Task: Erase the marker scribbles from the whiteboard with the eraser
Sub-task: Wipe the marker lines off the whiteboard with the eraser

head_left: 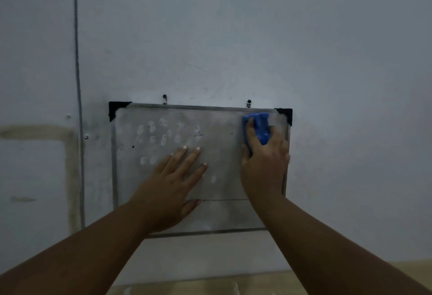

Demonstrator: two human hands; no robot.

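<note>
The right grip (264, 159) is curled round a blue eraser (260, 126), thumb on one side and fingers on the other, holding it against the whiteboard (222, 135). The left grip (168, 191) lies spread flat on the board's lower middle, fingers straight and apart. The eraser's long axis runs up the board. Its free end points at the top edge, just beside the black top-right corner cap (286, 113). The board hangs on a grey wall (233, 37) from two hooks (164, 98). Its dull surface carries pale smudges (163, 131) at upper left and a few faint dark marks.
</note>
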